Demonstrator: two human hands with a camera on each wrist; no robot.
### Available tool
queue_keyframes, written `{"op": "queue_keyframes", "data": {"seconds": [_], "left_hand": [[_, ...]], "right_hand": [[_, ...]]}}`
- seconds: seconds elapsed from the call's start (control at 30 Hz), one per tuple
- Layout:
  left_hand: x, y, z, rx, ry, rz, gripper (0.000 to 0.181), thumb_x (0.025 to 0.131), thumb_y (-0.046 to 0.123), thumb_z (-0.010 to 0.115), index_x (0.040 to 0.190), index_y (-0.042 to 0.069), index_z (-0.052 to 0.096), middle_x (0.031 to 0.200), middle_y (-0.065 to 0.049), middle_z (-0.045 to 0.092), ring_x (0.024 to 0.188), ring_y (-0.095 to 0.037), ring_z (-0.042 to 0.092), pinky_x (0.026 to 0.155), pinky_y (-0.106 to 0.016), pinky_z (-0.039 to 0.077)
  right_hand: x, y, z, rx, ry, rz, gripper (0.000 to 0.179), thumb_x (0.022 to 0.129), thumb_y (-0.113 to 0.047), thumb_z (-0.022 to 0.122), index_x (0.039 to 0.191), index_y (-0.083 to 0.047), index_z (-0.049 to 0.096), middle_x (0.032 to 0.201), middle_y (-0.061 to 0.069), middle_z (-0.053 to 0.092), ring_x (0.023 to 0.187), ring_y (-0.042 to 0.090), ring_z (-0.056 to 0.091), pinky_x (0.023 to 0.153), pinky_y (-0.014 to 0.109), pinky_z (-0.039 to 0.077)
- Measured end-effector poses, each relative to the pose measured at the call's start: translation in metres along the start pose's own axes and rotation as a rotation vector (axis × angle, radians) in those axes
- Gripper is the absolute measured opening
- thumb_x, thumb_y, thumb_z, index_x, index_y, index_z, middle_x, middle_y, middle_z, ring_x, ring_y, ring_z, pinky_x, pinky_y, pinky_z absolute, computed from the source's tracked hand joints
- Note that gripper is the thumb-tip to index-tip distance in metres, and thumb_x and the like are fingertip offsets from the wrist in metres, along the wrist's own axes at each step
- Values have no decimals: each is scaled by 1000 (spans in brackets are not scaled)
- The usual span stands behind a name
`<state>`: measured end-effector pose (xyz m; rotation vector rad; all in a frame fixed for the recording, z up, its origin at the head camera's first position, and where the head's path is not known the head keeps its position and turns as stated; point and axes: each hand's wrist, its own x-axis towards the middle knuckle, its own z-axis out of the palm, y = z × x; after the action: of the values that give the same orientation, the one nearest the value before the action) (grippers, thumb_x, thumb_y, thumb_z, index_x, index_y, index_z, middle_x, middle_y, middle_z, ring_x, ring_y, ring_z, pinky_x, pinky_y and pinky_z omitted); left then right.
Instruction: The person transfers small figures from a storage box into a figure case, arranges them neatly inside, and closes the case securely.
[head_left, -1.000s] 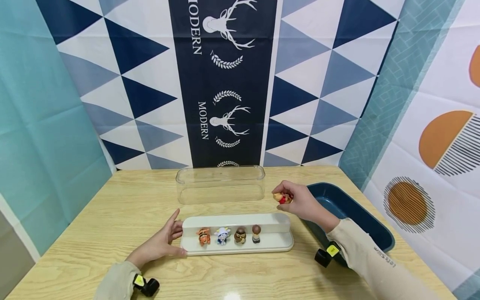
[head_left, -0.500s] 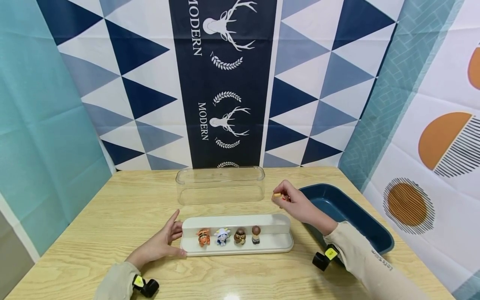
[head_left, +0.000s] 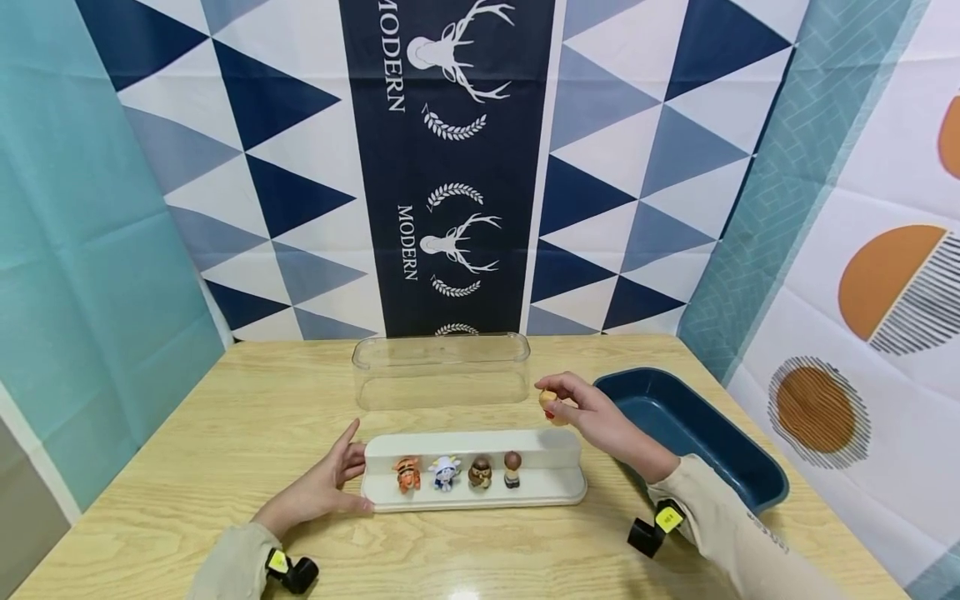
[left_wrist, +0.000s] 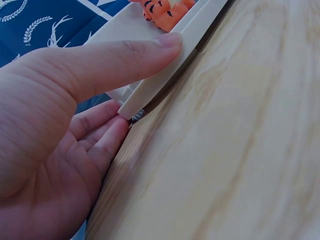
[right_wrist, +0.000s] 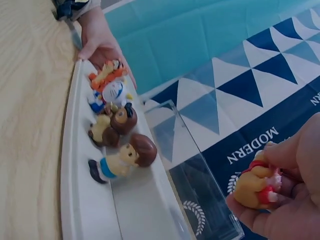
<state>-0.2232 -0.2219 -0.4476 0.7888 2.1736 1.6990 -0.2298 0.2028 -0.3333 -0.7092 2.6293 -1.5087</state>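
My right hand [head_left: 596,412] pinches a small yellow figurine with red parts [right_wrist: 254,189] between thumb and fingers, above the table beyond the right end of a white stepped display base [head_left: 551,492]. At the base's left end, my left hand [head_left: 318,487] holds the corner, thumb over the front rim and fingers at the end. Along the lower step stand an orange striped tiger figurine [head_left: 408,473], a white-and-blue figurine [head_left: 445,472], a brown owl figurine [head_left: 480,472] and a brown-haired figurine [head_left: 512,469]. To their right the step is bare.
Behind the base lies a clear plastic cover [head_left: 442,387]. A dark blue tray [head_left: 765,467] stands on the right of the wooden table [head_left: 420,554], partly behind the right forearm. Patterned cloths [head_left: 637,167] hang around the table.
My right hand has turned the yellow figurine in its fingers and come slightly nearer the base, moving left and down in the head view. The left hand and the base have stayed put.
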Motion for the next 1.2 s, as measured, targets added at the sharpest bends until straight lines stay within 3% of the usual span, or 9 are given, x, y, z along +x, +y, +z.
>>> {"op": "queue_keyframes", "data": {"seconds": [0.17, 0.4, 0.5, 0.77, 1.03, 1.2], "left_hand": [[0, 1, -1, -1, 3, -18, 131, 76, 1, 84, 151, -5, -23, 144, -39, 31, 135, -56, 30, 113, -41, 33], [1, 1, -2, 10, 9, -19, 130, 76, 1, 85, 151, -5, -22, 144, -38, 32, 135, -55, 31, 114, -43, 32], [1, 1, -2, -1, 7, -21, 131, 76, 2, 85, 152, -4, -22, 145, -38, 32, 135, -55, 31, 114, -40, 33], [1, 1, -1, 0, 3, -11, 131, 77, 5, 86, 151, -5, -22, 144, -39, 32, 135, -54, 33, 106, -16, 38], [0, -1, 0, -11, 6, -13, 131, 76, 1, 85, 151, -5, -22, 144, -39, 32, 135, -56, 29, 106, -13, 35], [1, 0, -1, -7, 7, -29, 130, 77, 1, 85, 152, -4, -22, 146, -39, 29, 136, -56, 29, 112, -26, 36]], "right_hand": [[-4, 1, 7, 43, 53, 15, 25, 98, -1, 60, 123, 4, 59, 110, 16, 60, 97, 28, 62, 75, 29, 59], [-10, 11, 16, 62, 126, 35, 21, 91, 2, 69, 111, 4, 65, 102, 13, 65, 95, 29, 63, 72, 28, 60], [-14, 19, 20, 43, 148, 57, 21, 88, 1, 73, 108, 2, 67, 97, 11, 67, 91, 26, 65, 72, 27, 60], [-26, 26, 30, 17, 247, 37, 21, 80, 2, 80, 100, -2, 75, 98, 11, 70, 90, 19, 66, 72, 25, 60], [-34, 31, 44, 55, 240, -13, 23, 74, 4, 84, 95, 0, 76, 93, 11, 71, 81, 13, 69, 68, 25, 60], [-36, 37, 51, 50, 229, 21, 22, 74, 1, 85, 94, -2, 76, 91, 10, 72, 78, 17, 71, 66, 25, 60]]}}
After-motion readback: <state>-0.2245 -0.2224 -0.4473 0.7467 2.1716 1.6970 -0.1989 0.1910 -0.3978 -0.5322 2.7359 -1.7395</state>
